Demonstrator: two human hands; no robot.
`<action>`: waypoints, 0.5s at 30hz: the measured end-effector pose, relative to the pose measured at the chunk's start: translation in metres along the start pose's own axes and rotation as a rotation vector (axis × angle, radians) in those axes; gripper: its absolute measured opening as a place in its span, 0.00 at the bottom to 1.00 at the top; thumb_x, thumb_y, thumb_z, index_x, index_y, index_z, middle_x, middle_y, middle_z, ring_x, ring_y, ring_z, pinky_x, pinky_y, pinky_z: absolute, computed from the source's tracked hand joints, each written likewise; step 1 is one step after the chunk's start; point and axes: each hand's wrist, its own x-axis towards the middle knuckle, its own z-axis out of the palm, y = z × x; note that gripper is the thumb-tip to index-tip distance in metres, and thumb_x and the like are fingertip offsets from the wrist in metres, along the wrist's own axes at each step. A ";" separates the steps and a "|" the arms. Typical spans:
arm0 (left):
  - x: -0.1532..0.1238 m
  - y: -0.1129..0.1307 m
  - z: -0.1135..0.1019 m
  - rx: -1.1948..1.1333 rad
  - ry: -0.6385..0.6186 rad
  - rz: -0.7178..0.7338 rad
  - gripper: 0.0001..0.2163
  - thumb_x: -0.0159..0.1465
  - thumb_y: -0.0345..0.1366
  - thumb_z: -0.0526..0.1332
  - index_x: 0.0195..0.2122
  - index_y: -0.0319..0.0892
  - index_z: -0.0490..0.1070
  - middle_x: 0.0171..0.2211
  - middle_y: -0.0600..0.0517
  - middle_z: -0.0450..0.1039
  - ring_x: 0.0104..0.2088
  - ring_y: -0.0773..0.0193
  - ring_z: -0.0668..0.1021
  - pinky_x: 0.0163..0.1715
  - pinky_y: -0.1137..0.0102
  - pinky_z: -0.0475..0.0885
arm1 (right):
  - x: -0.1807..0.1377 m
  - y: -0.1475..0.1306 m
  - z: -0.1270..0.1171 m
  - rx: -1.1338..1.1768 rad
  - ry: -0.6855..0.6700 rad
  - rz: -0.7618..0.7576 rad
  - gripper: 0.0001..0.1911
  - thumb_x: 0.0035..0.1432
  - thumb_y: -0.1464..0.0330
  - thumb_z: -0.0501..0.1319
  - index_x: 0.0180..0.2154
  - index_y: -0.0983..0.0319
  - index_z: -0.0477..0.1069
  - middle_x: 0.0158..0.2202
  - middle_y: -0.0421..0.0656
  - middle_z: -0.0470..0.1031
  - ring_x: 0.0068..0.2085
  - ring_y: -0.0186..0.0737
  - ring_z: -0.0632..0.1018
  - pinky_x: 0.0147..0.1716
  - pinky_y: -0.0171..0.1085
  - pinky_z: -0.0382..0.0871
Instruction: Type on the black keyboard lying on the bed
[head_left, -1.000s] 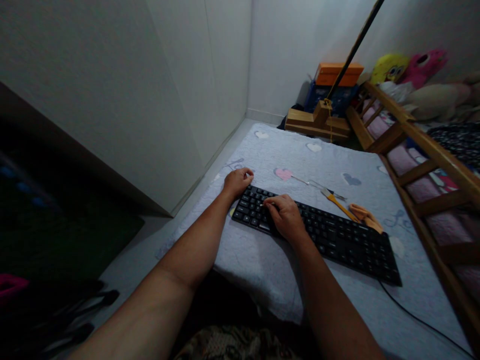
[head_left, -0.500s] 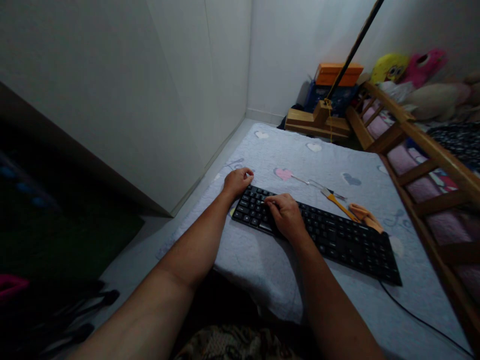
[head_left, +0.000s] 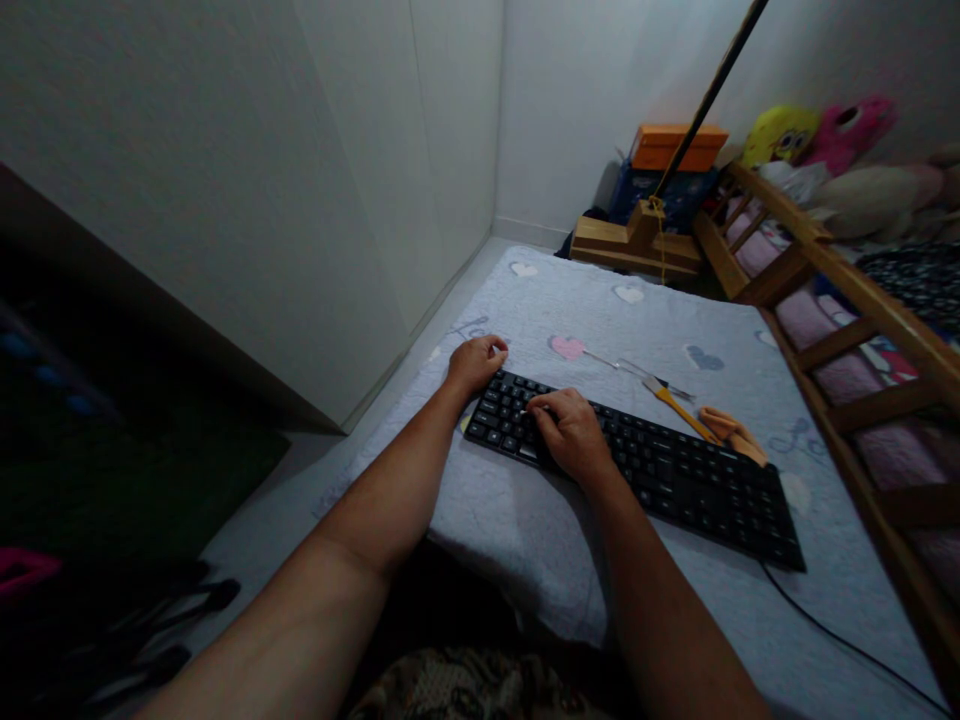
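Observation:
A black wired keyboard lies on a pale blue bedspread with hearts. My left hand rests at the keyboard's far left corner with its fingers curled, gripping that corner. My right hand lies on the left part of the keys, fingers bent and pinched together over a key; what they hold, if anything, is too small to make out.
Behind the keyboard lie metal tweezers, a yellow-handled tool and a tan cloth. A wooden bed rail runs along the right. A wooden base with a pole, boxes and plush toys stand at the back.

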 end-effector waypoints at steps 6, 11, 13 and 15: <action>0.000 0.002 -0.002 0.001 -0.010 -0.009 0.12 0.61 0.40 0.57 0.41 0.44 0.77 0.29 0.53 0.75 0.30 0.65 0.74 0.30 0.72 0.63 | 0.001 0.002 0.001 0.001 0.011 0.001 0.10 0.61 0.71 0.56 0.37 0.58 0.76 0.36 0.45 0.79 0.42 0.45 0.74 0.45 0.45 0.66; 0.000 0.002 -0.001 -0.011 -0.007 -0.005 0.12 0.61 0.39 0.58 0.41 0.44 0.77 0.29 0.53 0.75 0.30 0.65 0.73 0.29 0.72 0.62 | 0.001 0.003 0.002 0.002 0.025 0.011 0.10 0.61 0.71 0.56 0.37 0.58 0.77 0.37 0.45 0.80 0.42 0.46 0.74 0.45 0.45 0.67; 0.000 0.002 -0.001 -0.008 -0.007 -0.004 0.12 0.61 0.39 0.58 0.41 0.44 0.77 0.29 0.53 0.75 0.30 0.65 0.73 0.29 0.72 0.63 | 0.002 0.004 0.002 0.002 0.029 0.015 0.10 0.61 0.71 0.56 0.37 0.58 0.77 0.36 0.45 0.80 0.41 0.46 0.74 0.45 0.45 0.67; -0.001 0.002 -0.001 -0.004 -0.010 -0.008 0.12 0.61 0.40 0.57 0.41 0.44 0.77 0.29 0.53 0.75 0.30 0.65 0.73 0.29 0.72 0.63 | 0.002 0.004 0.003 0.005 0.035 0.016 0.10 0.62 0.71 0.56 0.37 0.58 0.77 0.37 0.45 0.80 0.41 0.46 0.74 0.45 0.45 0.67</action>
